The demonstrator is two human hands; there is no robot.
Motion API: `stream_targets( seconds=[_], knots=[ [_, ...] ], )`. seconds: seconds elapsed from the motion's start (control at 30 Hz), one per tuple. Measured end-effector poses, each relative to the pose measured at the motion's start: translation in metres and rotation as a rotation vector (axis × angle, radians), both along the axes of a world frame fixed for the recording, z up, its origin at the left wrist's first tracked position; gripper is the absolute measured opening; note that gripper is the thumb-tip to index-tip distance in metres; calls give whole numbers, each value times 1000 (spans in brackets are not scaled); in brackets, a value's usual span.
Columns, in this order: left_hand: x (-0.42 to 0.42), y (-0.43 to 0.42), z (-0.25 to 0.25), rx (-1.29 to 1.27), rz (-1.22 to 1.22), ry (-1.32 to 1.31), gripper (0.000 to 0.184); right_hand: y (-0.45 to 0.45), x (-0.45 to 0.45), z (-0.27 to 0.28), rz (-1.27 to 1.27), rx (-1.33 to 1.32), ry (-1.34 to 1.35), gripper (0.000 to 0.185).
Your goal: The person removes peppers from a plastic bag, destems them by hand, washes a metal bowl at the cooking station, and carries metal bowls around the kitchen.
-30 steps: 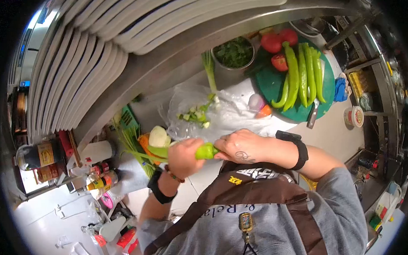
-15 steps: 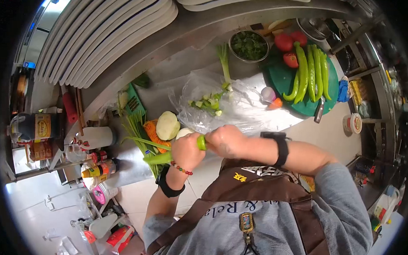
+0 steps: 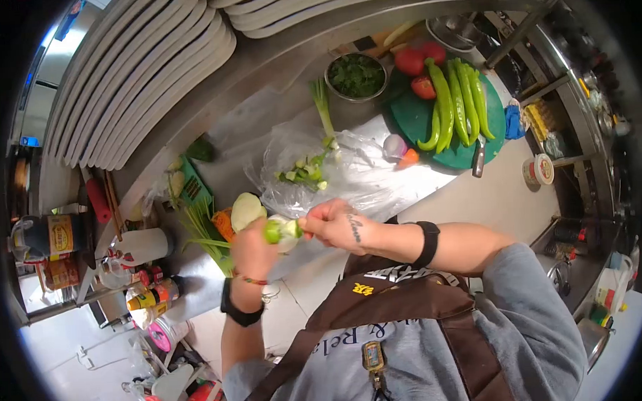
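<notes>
My left hand [image 3: 254, 249] is closed around a long green pepper [image 3: 272, 231], whose open end points toward my right hand [image 3: 330, 223]. Between the two hands shows the pepper's pale seed core [image 3: 289, 230], its stem end pinched in my right fingers. Slight blur hides whether core and pepper still touch. Behind my left hand lie a pale cut vegetable [image 3: 248, 211], an orange carrot-like piece [image 3: 223, 223] and green stalks [image 3: 208, 238]. Green trimmings [image 3: 306, 174] sit on a clear plastic bag [image 3: 355, 164] beyond my hands.
A green round board [image 3: 408, 113] carries several long green peppers [image 3: 460, 100], tomatoes [image 3: 409, 61] and a knife [image 3: 479, 157]. Near it are a bowl of leafy greens [image 3: 357, 76] and an onion piece [image 3: 393, 146]. Stacked plates [image 3: 140, 72] overhang the counter; bottles [image 3: 151, 295] stand left.
My right hand has drawn away from my left, and the pale core now shows between them. My left hand has shifted left as the whole view moved slightly.
</notes>
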State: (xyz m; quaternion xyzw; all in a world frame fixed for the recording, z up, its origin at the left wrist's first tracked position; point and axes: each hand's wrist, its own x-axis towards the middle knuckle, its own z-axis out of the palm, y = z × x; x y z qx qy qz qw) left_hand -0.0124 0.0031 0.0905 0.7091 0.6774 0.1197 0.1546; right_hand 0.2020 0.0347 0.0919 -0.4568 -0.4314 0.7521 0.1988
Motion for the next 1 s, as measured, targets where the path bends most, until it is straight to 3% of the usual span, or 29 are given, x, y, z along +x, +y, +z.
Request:
stream_targets(
  seconds=[0.1, 0.13, 0.2, 0.23, 0.3, 0.37, 0.4, 0.43, 0.47, 0.5, 0.6, 0.63, 0.67, 0.7, 0.77, 0.93, 1.0],
  knots=[
    [-50, -13, 17, -42, 148, 72, 22, 32, 21, -21, -86, 503, -109, 38],
    [-50, -9, 27, -100, 214, -81, 21, 51, 26, -28, 198, 507, -321, 40],
    [-34, 2, 47, -220, 352, -393, 21, 31, 5, -68, 28, 867, -237, 48],
    [-21, 15, 45, -196, 398, -732, 19, 24, -6, -78, -56, 1058, -189, 56],
    [14, 34, 33, -176, 484, -1399, 17, 3, 1, -32, 276, 653, 115, 75],
    [37, 64, -2, -259, 539, -1641, 25, 5, 18, -35, 131, 551, 149, 75],
    [67, 79, 5, -260, 466, -1684, 30, 7, 29, -37, 51, 500, 164, 75],
    [97, 90, 11, -268, 397, -1727, 36, 14, 49, -32, -46, 506, -11, 73],
    [112, 97, 8, -328, 381, -1699, 40, 26, 77, -29, -138, 506, -187, 71],
    [123, 101, 5, -371, 374, -1674, 44, 39, 105, -57, -324, 869, -367, 73],
    [125, 104, -13, -421, 405, -1477, 50, 112, 216, -60, -449, 918, -673, 73],
    [115, 104, -25, -443, 422, -1389, 51, 133, 250, -67, -478, 1098, -696, 75],
    [103, 102, -34, -432, 486, -1327, 51, 156, 280, -95, -571, 1198, -934, 69],
    [93, 101, -45, -425, 543, -1269, 51, 174, 309, -102, -470, 1117, -1120, 69],
    [72, 103, -64, -398, 642, -1119, 52, 194, 339, -107, -274, 1004, -1224, 75],
    [-40, 132, -103, -344, 767, -791, 55, 185, 337, -127, -291, 963, -1336, 79],
    [-65, 153, -111, -245, 789, -470, 53, 182, 334, -123, -303, 948, -1307, 80]
  ],
)
